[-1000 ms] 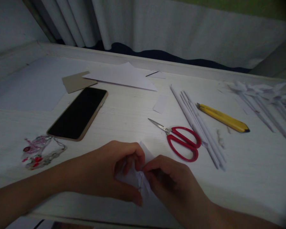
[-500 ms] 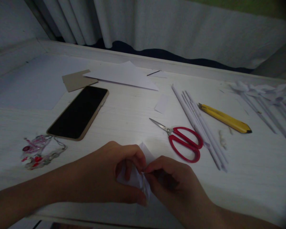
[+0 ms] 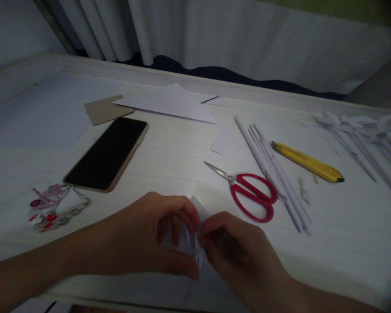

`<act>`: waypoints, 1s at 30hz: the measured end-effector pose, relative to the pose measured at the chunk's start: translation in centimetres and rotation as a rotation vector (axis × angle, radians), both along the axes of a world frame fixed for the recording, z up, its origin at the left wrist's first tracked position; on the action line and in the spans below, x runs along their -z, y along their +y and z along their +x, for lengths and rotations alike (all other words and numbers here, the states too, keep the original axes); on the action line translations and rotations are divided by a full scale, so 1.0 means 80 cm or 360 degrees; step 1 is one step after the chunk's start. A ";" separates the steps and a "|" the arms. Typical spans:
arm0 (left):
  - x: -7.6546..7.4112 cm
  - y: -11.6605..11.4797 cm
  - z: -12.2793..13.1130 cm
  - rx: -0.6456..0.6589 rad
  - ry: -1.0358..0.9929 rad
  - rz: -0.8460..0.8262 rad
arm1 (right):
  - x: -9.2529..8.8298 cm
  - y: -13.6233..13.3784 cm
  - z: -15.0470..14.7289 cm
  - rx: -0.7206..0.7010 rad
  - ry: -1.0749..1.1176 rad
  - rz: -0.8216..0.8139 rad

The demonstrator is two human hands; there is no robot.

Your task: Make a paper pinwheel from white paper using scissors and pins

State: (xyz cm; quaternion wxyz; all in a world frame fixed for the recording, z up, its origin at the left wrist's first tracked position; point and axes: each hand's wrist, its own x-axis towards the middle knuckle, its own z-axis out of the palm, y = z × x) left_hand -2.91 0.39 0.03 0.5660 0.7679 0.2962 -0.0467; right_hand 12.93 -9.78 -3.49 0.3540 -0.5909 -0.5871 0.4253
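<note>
A white sheet of paper (image 3: 199, 208), partly folded or curled, lies between my hands near the table's front edge. My left hand (image 3: 169, 237) is curved around its left side, thumb low and fingertips above, gripping the paper. From the right, my right hand (image 3: 236, 248) pinches at the paper's middle, with thumb and forefinger meeting my left fingertips. What exactly sits in that pinch is hidden. Just beyond my right hand rest red-handled scissors (image 3: 252, 193), blades slightly apart and pointing left.
A phone (image 3: 107, 154) with a beaded charm strap (image 3: 54, 213) lies at the left. Rolled paper sticks (image 3: 267, 161) and a yellow utility knife (image 3: 308, 161) lie to the right; several paper pinwheels (image 3: 355, 126) are farther right. Behind are a cardboard piece (image 3: 106, 109) and folded paper (image 3: 169, 102).
Both hands stay at the same spot on the paper. Fingers shift slightly, and the curled paper between them has turned a little. Everything else on the table is unmoved.
</note>
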 end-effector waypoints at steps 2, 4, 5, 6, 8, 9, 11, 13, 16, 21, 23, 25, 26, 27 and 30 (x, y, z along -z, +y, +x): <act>0.000 0.000 0.000 0.0017 0.0000 0.0016 | 0.000 0.000 0.001 -0.0022 -0.0009 0.0054; 0.001 -0.001 -0.002 0.0039 0.0002 0.0044 | 0.000 -0.001 0.001 -0.0025 -0.0018 0.0075; 0.001 -0.002 -0.003 0.0045 0.0002 0.0062 | -0.001 -0.001 0.001 -0.0028 -0.0028 0.0076; 0.002 -0.002 -0.004 0.0049 0.0000 0.0074 | -0.002 -0.001 0.001 -0.0026 -0.0045 0.0081; 0.003 -0.002 -0.005 0.0044 0.0006 0.0077 | -0.005 -0.001 0.002 -0.0036 -0.0098 0.0139; 0.003 -0.001 -0.005 0.0041 0.0015 0.0067 | -0.006 -0.001 0.002 -0.0051 -0.0137 0.0200; 0.003 -0.001 -0.005 0.0025 0.0041 0.0028 | -0.009 -0.002 0.004 -0.0103 -0.0250 0.0400; 0.003 0.000 -0.004 0.0001 0.0052 -0.0028 | -0.011 -0.005 0.006 -0.0196 -0.0392 0.0660; 0.003 0.000 -0.003 -0.0037 0.0034 -0.0098 | -0.014 -0.009 0.008 -0.0395 -0.0551 0.0822; 0.003 0.000 -0.002 -0.0067 0.0018 -0.0201 | -0.016 -0.005 0.007 -0.0475 -0.0477 0.0719; 0.004 0.000 -0.002 -0.0086 0.0001 -0.0252 | -0.013 -0.002 0.006 -0.0504 -0.0422 0.0726; 0.006 -0.001 -0.002 -0.0117 -0.0023 -0.0301 | -0.010 0.000 0.007 -0.0546 -0.0392 0.0733; 0.007 -0.001 -0.002 -0.0126 -0.0033 -0.0324 | -0.008 0.001 0.007 -0.0553 -0.0385 0.0742; 0.009 -0.001 -0.002 -0.0127 -0.0037 -0.0343 | -0.007 0.002 0.008 -0.0541 -0.0382 0.0749; 0.012 -0.002 -0.002 -0.0133 -0.0041 -0.0355 | -0.005 0.003 0.009 -0.0516 -0.0410 0.0755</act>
